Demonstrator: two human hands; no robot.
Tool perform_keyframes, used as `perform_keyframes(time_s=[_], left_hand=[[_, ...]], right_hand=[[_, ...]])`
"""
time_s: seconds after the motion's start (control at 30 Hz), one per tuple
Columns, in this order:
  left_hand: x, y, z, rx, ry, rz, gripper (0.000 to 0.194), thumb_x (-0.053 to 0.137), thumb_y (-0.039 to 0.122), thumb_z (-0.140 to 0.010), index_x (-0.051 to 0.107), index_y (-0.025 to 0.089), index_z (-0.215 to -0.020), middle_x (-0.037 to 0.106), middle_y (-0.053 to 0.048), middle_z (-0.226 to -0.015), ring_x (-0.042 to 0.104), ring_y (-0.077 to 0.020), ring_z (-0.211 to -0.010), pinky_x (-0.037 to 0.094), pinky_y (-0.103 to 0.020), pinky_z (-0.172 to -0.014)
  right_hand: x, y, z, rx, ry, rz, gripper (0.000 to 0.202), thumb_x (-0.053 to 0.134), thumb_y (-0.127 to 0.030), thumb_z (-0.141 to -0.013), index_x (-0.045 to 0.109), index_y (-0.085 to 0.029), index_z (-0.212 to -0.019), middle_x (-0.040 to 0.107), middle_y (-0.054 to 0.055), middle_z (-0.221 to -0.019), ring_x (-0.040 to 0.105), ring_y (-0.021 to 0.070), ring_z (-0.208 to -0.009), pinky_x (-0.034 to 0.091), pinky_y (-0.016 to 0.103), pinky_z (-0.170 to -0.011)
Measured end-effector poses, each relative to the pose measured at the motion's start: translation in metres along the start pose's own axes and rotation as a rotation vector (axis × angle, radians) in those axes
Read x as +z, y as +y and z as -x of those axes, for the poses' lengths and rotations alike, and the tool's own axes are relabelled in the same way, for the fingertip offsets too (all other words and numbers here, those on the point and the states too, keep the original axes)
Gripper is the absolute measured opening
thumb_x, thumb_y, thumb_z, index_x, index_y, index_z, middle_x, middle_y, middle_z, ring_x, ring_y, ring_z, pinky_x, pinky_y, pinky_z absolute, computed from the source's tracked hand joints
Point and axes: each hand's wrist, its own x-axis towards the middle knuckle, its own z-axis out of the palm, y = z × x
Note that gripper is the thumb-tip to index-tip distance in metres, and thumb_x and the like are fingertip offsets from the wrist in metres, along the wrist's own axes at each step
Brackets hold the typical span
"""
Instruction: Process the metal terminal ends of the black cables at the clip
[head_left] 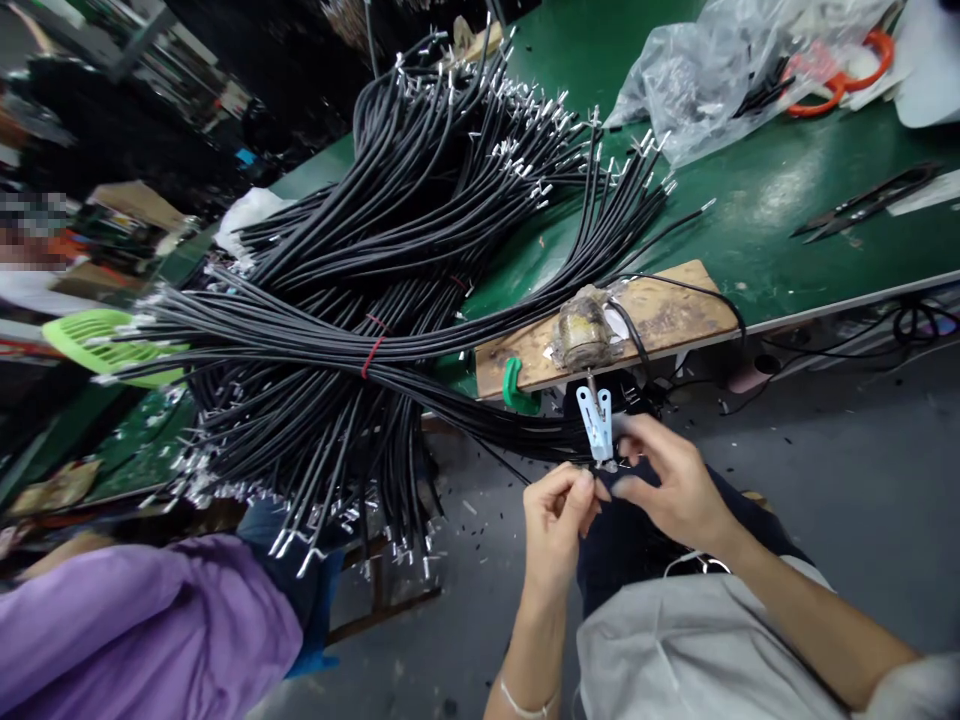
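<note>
Fingers pinched together, my left hand (564, 505) is just below a light blue clip (597, 422); what it grips is too small to make out, though the end of a black cable lies close by. Beside the clip on the right is my right hand (667, 480), thumb and fingers apart and slightly blurred, with nothing visible between them. The clip hangs from a metal rod under a yellowish, crusted device (583, 330) on a wooden board (675, 300). A green clamp (517, 388) grips the board's edge. A bundle of black cables (465, 400) reaches toward the clip from the left.
A large heap of black cables (390, 220) with silvery ends covers the green table (787, 190). Orange-handled scissors (817, 98), a plastic bag (675, 85) and black snips (870, 203) lie at the right. A light green basket (105, 345) and a person in a purple top (150, 630) are at left.
</note>
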Motion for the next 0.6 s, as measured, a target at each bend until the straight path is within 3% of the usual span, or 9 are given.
perform_keyframes(time_s=[0.07,0.13,0.23,0.3,0.33,0.43,0.6], left_hand=[[-0.002,0.003,0.001,0.024,-0.013,-0.097,0.046,0.052,0.045,-0.086,0.054,0.009,-0.058,0.04,0.001,-0.055,0.034,-0.0023,-0.047,0.024,-0.018,-0.046],[-0.006,0.008,0.0,0.089,-0.094,-0.225,0.05,0.048,0.042,-0.09,0.049,0.009,-0.052,0.041,0.0,-0.052,0.036,-0.0037,-0.05,0.026,-0.019,-0.05],[-0.009,0.017,-0.005,0.281,-0.27,-0.249,0.044,0.053,0.039,-0.087,0.057,0.01,-0.055,0.049,-0.002,-0.054,0.043,-0.006,-0.054,0.03,-0.02,-0.053],[-0.009,0.019,-0.008,0.394,-0.288,-0.204,0.035,0.059,0.039,-0.084,0.062,0.012,-0.062,0.053,-0.003,-0.058,0.046,-0.0075,-0.057,0.033,-0.02,-0.054],[-0.009,0.018,-0.009,0.432,-0.272,-0.2,0.031,0.062,0.037,-0.082,0.062,0.012,-0.065,0.054,-0.003,-0.06,0.047,-0.0077,-0.058,0.034,-0.02,-0.055],[-0.008,0.016,-0.006,0.495,-0.216,-0.283,0.023,0.064,0.03,-0.08,0.06,0.013,-0.066,0.053,-0.002,-0.062,0.046,-0.0077,-0.061,0.034,-0.02,-0.057],[-0.01,0.019,0.001,0.526,-0.118,-0.372,0.021,0.065,0.025,-0.079,0.057,0.013,-0.064,0.051,-0.001,-0.06,0.044,-0.0079,-0.061,0.031,-0.022,-0.057]], right_hand=[[-0.003,-0.002,-0.009,-0.088,-0.095,0.027,0.004,0.058,-0.013,-0.084,0.061,-0.014,-0.082,0.058,0.005,-0.076,0.047,0.0129,-0.072,0.039,0.027,-0.069],[-0.002,-0.002,-0.013,-0.096,-0.154,-0.06,0.019,0.056,-0.017,-0.087,0.061,-0.012,-0.068,0.056,0.005,-0.067,0.046,0.0126,-0.067,0.038,0.028,-0.067],[0.004,-0.001,-0.009,0.18,-0.3,-0.608,0.03,0.058,-0.033,-0.086,0.061,-0.011,-0.066,0.052,0.005,-0.062,0.046,0.011,-0.06,0.037,0.025,-0.056],[0.007,0.002,-0.006,0.421,-0.375,-0.939,0.036,0.06,-0.04,-0.082,0.057,-0.011,-0.06,0.049,0.003,-0.055,0.044,0.0083,-0.048,0.035,0.021,-0.046],[0.007,0.004,-0.007,0.518,-0.394,-0.998,0.038,0.062,-0.04,-0.079,0.055,-0.011,-0.057,0.048,0.002,-0.051,0.041,0.007,-0.042,0.032,0.02,-0.041],[-0.003,0.009,-0.019,0.604,-0.39,-0.795,0.036,0.067,-0.039,-0.072,0.056,-0.01,-0.053,0.048,0.001,-0.045,0.038,0.0061,-0.035,0.026,0.018,-0.036],[-0.024,0.002,-0.059,0.417,-0.101,-0.308,0.037,0.065,-0.043,-0.077,0.06,-0.009,-0.061,0.054,0.002,-0.055,0.044,0.0064,-0.05,0.031,0.018,-0.047]])
